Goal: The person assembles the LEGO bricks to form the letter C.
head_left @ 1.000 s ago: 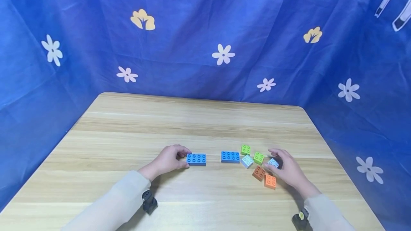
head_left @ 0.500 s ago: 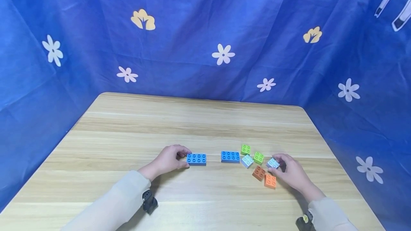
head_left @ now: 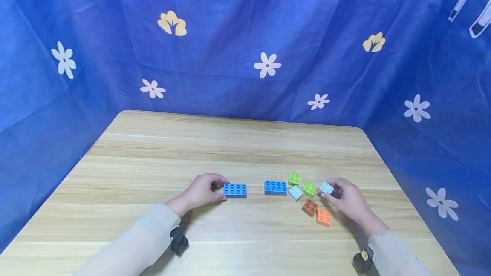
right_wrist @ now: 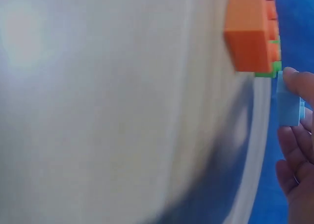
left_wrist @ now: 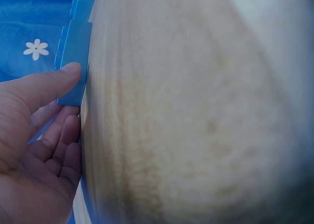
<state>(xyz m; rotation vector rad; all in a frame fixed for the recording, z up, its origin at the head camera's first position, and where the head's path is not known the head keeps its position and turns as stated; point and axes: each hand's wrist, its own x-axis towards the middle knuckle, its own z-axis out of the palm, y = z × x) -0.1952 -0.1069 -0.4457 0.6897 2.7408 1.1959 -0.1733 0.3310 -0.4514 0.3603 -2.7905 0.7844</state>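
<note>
My left hand (head_left: 204,188) pinches the left end of a long blue toy brick (head_left: 235,191) between thumb and fingers. In the left wrist view, the thumb (left_wrist: 71,71) presses on the side of this brick (left_wrist: 76,50), which sits on the table. At the right, my right hand (head_left: 350,199) pinches a small light blue brick (head_left: 326,188). The right wrist view shows this light blue brick (right_wrist: 288,104) between thumb and fingers, apparently just above the table. A second long blue brick (head_left: 275,188) lies between the hands.
Left of my right hand lie two green bricks, one farther back (head_left: 293,179) and one nearer (head_left: 309,188). Around them are another light blue brick (head_left: 296,193), a brown brick (head_left: 309,207) and an orange brick (head_left: 323,217). A blue curtain (head_left: 215,80) stands behind the wooden table (head_left: 215,148).
The fingers of my right hand have closed from a spread pose around the light blue brick. That brick has since moved slightly up. My left hand has stayed in place on the blue brick.
</note>
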